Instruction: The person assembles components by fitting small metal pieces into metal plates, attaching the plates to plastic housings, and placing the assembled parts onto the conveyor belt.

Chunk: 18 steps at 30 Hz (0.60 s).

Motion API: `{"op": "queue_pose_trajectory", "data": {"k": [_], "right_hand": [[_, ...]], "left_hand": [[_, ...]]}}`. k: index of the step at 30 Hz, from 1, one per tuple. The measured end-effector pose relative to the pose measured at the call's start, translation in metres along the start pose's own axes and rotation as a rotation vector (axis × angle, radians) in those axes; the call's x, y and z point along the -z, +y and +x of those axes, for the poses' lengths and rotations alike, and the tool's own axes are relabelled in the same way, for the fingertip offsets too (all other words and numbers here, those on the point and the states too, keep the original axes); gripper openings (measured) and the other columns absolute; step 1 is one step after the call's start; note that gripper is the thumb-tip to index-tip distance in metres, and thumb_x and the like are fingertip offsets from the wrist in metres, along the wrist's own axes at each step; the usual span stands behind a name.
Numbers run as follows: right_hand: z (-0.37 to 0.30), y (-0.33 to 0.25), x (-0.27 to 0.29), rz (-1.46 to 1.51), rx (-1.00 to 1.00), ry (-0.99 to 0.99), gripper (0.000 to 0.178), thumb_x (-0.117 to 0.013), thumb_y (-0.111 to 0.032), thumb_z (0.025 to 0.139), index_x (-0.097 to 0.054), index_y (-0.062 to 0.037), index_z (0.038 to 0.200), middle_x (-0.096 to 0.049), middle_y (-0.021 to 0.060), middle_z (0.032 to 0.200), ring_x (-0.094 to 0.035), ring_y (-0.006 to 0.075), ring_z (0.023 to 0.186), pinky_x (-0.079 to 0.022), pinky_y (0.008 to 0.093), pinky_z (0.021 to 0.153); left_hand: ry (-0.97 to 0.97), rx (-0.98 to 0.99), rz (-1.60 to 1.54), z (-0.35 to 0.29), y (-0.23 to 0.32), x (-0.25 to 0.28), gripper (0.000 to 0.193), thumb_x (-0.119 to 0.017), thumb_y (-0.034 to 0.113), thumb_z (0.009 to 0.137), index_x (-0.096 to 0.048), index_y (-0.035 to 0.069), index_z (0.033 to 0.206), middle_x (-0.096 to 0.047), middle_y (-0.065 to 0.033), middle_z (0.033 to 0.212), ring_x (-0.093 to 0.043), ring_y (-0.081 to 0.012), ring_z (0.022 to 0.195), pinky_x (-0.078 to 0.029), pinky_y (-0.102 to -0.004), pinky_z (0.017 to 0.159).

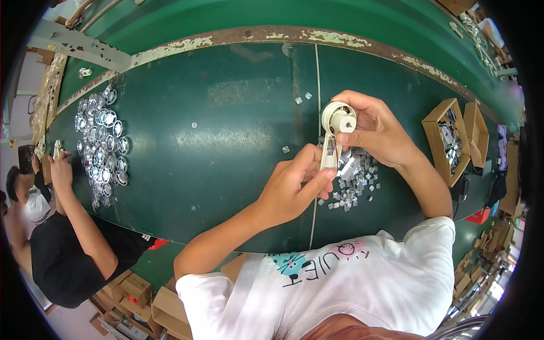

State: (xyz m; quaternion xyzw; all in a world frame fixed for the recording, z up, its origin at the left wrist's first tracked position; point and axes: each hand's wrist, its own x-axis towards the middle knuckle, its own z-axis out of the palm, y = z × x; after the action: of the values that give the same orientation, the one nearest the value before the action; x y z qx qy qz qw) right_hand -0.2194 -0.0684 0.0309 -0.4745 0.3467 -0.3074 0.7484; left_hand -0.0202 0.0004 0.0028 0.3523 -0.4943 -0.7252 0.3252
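Note:
Both hands hold one cream-white plastic housing point(343, 121) over the table, with a round, drum-like head and a narrow handle. My left hand point(294, 182) is closed on the lower end of the handle, thumb in front. My right hand point(378, 131) grips the round head, its thumb pressed near the joint with the handle. A thin reddish line, perhaps a wire, runs along the handle. Beneath the hands lies a pile of small clear and grey square pieces point(356, 190), partly hidden by my fingers. A larger whitish piece point(350, 168) shows just under the housing.
Shiny round ringed parts point(102, 136) lie heaped on the left of the green table point(226, 136). An open cardboard box point(439, 133) with metallic pieces stands at right, beside another box point(476, 130). A co-worker in black point(85, 255) works at far left. A worn metal rail point(238, 38) borders the far edge.

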Motion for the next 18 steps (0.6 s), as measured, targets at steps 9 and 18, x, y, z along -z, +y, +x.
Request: {"op": "queue_pose_trajectory", "data": {"k": [9, 18], "right_hand": [[0.116, -0.053, 0.108, -0.162, 0.153, 0.261, 0.029, -0.067, -0.017, 0.088, -0.054, -0.0033, 0.11, -0.066, 0.0046, 0.088, -0.06, 0.0076, 0.069, -0.051, 0.0211, 0.059], [0.094, -0.045, 0.058, -0.933, 0.144, 0.149, 0.04, -0.06, -0.031, 0.092, -0.056, -0.0036, 0.121, -0.066, 0.0107, 0.088, -0.061, 0.0136, 0.059, -0.045, 0.0295, 0.048]], "left_hand": [[0.209, -0.207, 0.478, 0.002, -0.001, -0.005, 0.061, -0.073, 0.015, 0.083, -0.042, 0.005, 0.134, -0.061, -0.0058, 0.079, -0.057, -0.0116, 0.054, -0.047, -0.0259, 0.052], [0.236, -0.545, 0.958, 0.006, -0.015, 0.002, 0.014, -0.066, 0.006, 0.084, -0.067, 0.005, 0.098, -0.065, -0.0092, 0.071, -0.064, -0.025, 0.058, -0.05, -0.0342, 0.053]]}}
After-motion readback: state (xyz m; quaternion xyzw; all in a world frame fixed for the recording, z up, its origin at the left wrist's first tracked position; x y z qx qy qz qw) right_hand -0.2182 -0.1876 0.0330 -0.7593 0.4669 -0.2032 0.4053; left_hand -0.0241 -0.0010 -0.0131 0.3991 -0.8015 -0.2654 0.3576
